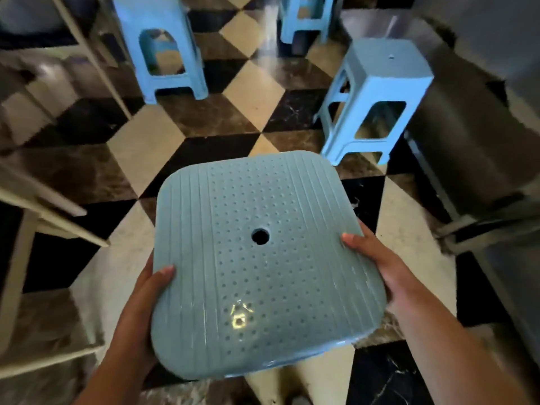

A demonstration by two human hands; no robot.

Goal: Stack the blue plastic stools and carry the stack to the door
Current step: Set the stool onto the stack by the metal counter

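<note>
A blue stool [254, 258] fills the near middle of the view, seen from straight above its seat, which is dotted in the centre, ribbed along both sides and has a round hole in the middle. The left hand [140, 296] grips the seat's near-left edge, thumb lying on top and the fingers hidden beneath. The right hand [377, 267] grips the right edge the same way, thumb on the seat and fingers tucked under out of sight. Whether the stool's legs touch the floor cannot be told, as the seat hides them. Three more blue stools stand on the checkered floor [204, 121] farther off: a right stool [377, 97] just beyond the held one, a left stool [160, 45] far on the left, and a far stool [304, 19] cut off by the top edge. Pale table legs [96, 57] stand on the left, and a steel cabinet [479, 112] lines the right side.
</note>
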